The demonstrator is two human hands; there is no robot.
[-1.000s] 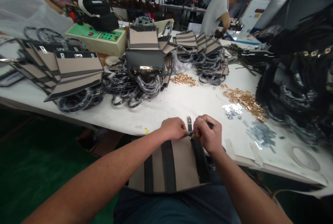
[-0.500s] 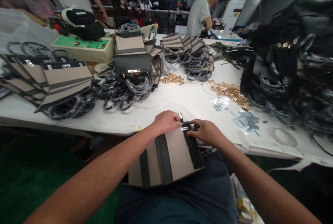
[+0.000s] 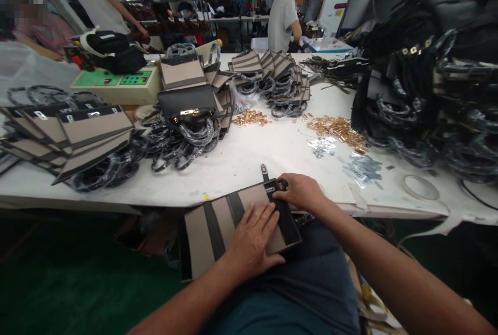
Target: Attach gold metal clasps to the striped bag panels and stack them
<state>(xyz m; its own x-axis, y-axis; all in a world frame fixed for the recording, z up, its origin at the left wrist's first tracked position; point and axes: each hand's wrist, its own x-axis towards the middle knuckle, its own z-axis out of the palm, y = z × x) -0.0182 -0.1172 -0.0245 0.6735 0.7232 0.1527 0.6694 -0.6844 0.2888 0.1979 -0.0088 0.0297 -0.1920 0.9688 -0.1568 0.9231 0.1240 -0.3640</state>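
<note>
A flat handbag panel, beige with black bands and a black border, rests across my lap and against the table's front edge. Spread over its beige middle is my left hand, open, fingers lying flat. My right hand pinches the far right edge, thumb on top beside a small silver metal plate; its other fingers are partly hidden behind. From that edge a short black strap with a metal tip sticks out over the table.
On the white table lie gold metal fittings, silver plates and a tape roll. Stacked bag pieces with wrapped handles stand left, black bags right. A person works behind; others are at the back left.
My left hand has left the panel's far edge by the metal plate and come down onto its beige middle, opening flat. My right hand keeps hold of the edge. The view has shifted slightly.
</note>
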